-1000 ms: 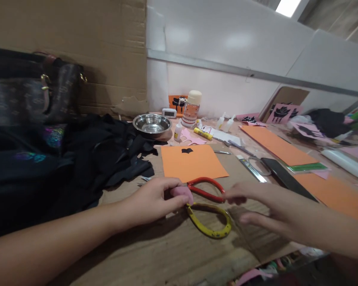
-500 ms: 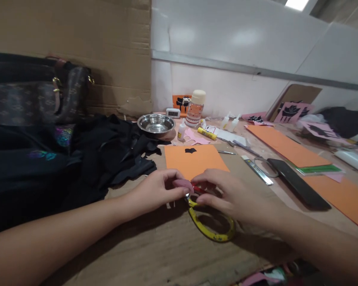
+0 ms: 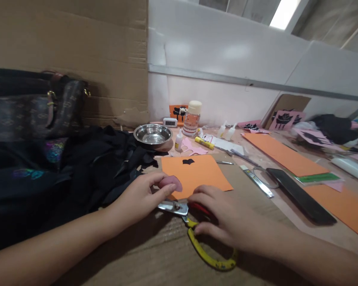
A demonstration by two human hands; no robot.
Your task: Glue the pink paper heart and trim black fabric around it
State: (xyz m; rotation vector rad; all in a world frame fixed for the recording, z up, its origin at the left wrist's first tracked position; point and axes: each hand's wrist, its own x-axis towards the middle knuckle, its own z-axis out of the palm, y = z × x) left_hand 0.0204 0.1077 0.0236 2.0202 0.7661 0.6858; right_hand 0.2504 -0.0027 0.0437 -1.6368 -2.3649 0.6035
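My left hand (image 3: 147,194) pinches a small mauve-pink cut piece (image 3: 170,183) between thumb and fingers, at the near left edge of an orange sheet (image 3: 209,174). A small black cut-out shape (image 3: 188,161) lies toward the far side of that sheet. My right hand (image 3: 220,214) is curled over the handles of a pair of scissors (image 3: 207,258), one red and one yellow. Their metal blades point left and run partly under my left hand, so the tips are hidden. Brown cardboard (image 3: 143,254) lies beneath both hands.
Black cloth (image 3: 107,159) is heaped on the left, before a brown bag (image 3: 32,107). Behind the sheet stand a metal bowl (image 3: 153,135), a small glue bottle (image 3: 178,141) and a jar (image 3: 192,119). A cutter knife (image 3: 257,181) and a black phone-like slab (image 3: 300,196) lie on the right.
My left hand has moved left with the pink piece, away from my right hand. More of the scissor blades and the orange sheet now show. The whole view has shifted slightly.
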